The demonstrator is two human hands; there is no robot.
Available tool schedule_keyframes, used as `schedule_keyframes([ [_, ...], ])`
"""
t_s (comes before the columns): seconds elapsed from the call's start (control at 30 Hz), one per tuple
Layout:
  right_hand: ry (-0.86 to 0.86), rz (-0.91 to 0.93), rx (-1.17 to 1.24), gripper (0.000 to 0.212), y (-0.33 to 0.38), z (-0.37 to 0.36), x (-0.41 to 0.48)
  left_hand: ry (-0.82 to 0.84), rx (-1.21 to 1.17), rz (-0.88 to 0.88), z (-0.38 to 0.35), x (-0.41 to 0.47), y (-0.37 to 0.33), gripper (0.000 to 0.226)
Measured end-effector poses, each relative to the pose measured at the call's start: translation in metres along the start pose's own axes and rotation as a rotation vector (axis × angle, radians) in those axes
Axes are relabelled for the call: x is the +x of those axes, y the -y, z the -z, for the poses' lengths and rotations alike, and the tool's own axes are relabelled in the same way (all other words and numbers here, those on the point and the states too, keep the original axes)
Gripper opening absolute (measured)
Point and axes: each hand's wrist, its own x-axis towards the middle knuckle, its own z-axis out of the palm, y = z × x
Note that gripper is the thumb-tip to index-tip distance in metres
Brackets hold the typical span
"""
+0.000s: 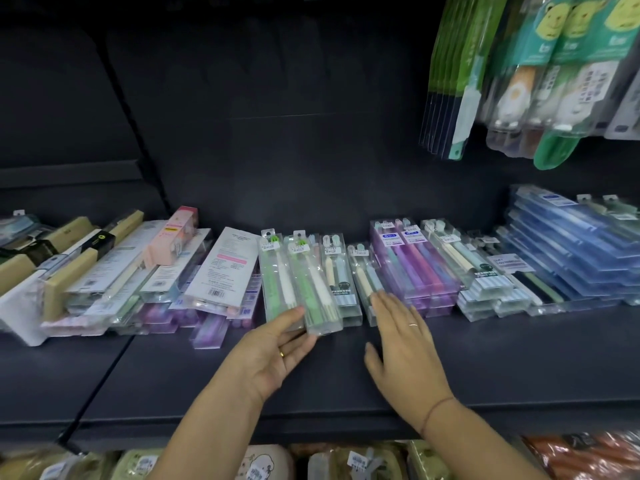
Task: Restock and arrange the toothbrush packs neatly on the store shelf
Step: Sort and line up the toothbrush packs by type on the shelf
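Observation:
Clear toothbrush packs lie in rows on the dark shelf [346,382]. My left hand [277,351] holds the near end of the green-and-white packs [304,285], thumb on top and fingers underneath. My right hand [401,334] lies flat with straight fingers, its fingertips touching the near end of a cream-and-blue pack [363,275]. Purple packs [408,261] are stacked just right of that, then cream-and-green packs [464,261] and a tall stack of blue packs [568,247].
A jumbled heap of mixed packs and boxes [114,271] fills the shelf's left side. Hanging green and animal-print packs [519,74] crowd the upper right. The lower shelf holds soft packaged goods [263,462]. The shelf's front strip is bare.

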Motion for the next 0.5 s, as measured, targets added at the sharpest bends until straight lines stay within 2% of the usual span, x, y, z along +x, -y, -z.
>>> schedule_keyframes([
  [0.1,0.0,0.04,-0.164,0.069,-0.009,-0.007,-0.002,-0.019,0.003,-0.017,0.001,0.0,-0.003,0.015],
  [0.27,-0.152,-0.03,-0.087,0.037,-0.005,0.01,-0.006,-0.049,-0.002,-0.072,0.005,-0.001,-0.009,0.01],
  [0.37,-0.147,-0.186,-0.092,0.044,-0.003,0.015,-0.002,-0.05,0.006,-0.094,0.007,-0.002,-0.013,0.007],
  [0.5,0.034,-0.335,-0.104,0.051,0.009,0.021,0.006,-0.049,0.02,-0.105,0.008,-0.002,-0.015,0.005],
])
